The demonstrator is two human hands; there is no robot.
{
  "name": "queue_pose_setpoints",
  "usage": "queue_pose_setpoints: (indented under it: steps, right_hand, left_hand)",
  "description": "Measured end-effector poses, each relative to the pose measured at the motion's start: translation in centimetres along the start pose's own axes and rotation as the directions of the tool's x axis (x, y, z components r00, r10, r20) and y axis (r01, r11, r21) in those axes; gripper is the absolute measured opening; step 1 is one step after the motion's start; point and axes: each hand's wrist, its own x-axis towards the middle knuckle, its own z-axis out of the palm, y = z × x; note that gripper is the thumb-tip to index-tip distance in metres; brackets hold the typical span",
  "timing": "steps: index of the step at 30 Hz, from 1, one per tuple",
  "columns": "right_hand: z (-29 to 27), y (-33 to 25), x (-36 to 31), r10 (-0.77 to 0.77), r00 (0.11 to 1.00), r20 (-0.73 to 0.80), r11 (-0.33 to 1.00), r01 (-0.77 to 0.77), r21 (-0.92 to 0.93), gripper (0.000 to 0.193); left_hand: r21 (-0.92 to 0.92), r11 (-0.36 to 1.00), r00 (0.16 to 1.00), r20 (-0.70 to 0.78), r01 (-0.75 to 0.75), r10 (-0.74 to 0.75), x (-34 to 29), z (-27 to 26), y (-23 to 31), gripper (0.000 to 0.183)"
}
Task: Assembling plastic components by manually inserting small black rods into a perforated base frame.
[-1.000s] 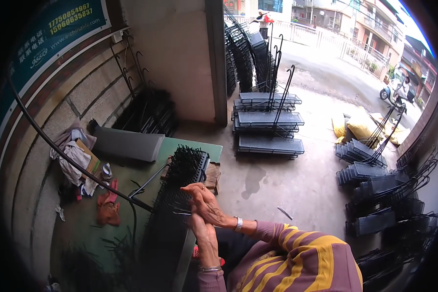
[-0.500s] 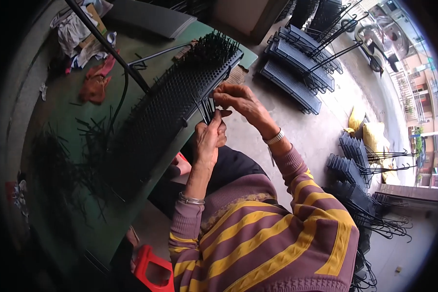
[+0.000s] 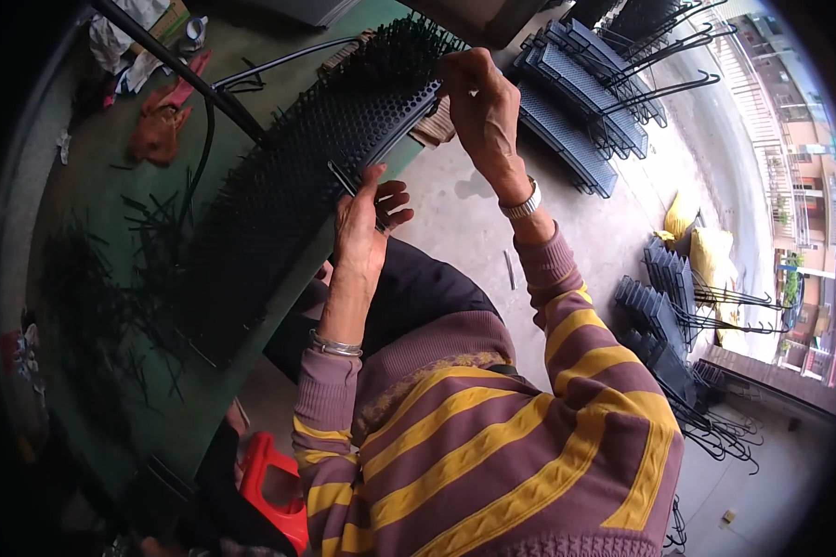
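Head view: the left hand (image 3: 364, 223) curls its fingers loosely around thin dark rods (image 3: 341, 175) beside the long black perforated panel (image 3: 367, 125) on the green worktop (image 3: 251, 39). The right hand's (image 3: 481, 107) fingers bunch at the panel's far edge; pinched contents unclear. Probably best: 1 rod per hole, held upright.

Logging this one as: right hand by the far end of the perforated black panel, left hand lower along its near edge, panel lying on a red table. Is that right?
Not quite: the head view shows the table is green, not red. The right hand, left hand and perforated black panel are as you say.
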Motion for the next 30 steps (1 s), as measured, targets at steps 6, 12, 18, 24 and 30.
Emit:
queue_pose_setpoints:
  steps: [6, 12, 18, 24, 30]
  right_hand:
    - [1.9, 3.1, 0.9, -0.144, 0.984, -0.107, 0.984, 0.131, -0.118, 0.006]
    - [2.1, 2.7, 1.3, -0.045, 0.997, -0.058, 0.998, 0.042, -0.041, 0.007]
    - [2.8, 3.7, 0.3, -0.064, 0.995, 0.071, 0.994, 0.069, -0.081, 0.008]
    - [3.6, 2.6, 0.8, -0.144, 0.984, 0.105, 0.897, 0.174, -0.406, 0.003]
    - [4.3, 3.0, 0.5, -0.106, 0.991, 0.08, 0.898, 0.13, -0.421, 0.004]
  left_hand:
    - [-0.233, 0.972, 0.999, -0.05, -0.019, 0.008, 0.2, -0.1, -1.9, 0.025]
    - [-0.274, 0.962, 0.995, 0.092, -0.006, 0.032, -0.1, -0.3, -2.1, 0.025]
    - [-0.241, 0.971, 0.99, 0.135, 0.002, 0.032, -1.1, 0.3, -2.0, 0.027]
    - [-0.234, 0.972, 0.986, 0.159, -0.015, 0.054, -1.3, 0.0, -2.1, 0.028]
    - [-0.219, 0.975, 0.978, 0.191, -0.038, 0.081, -2.0, 0.3, -2.0, 0.027]
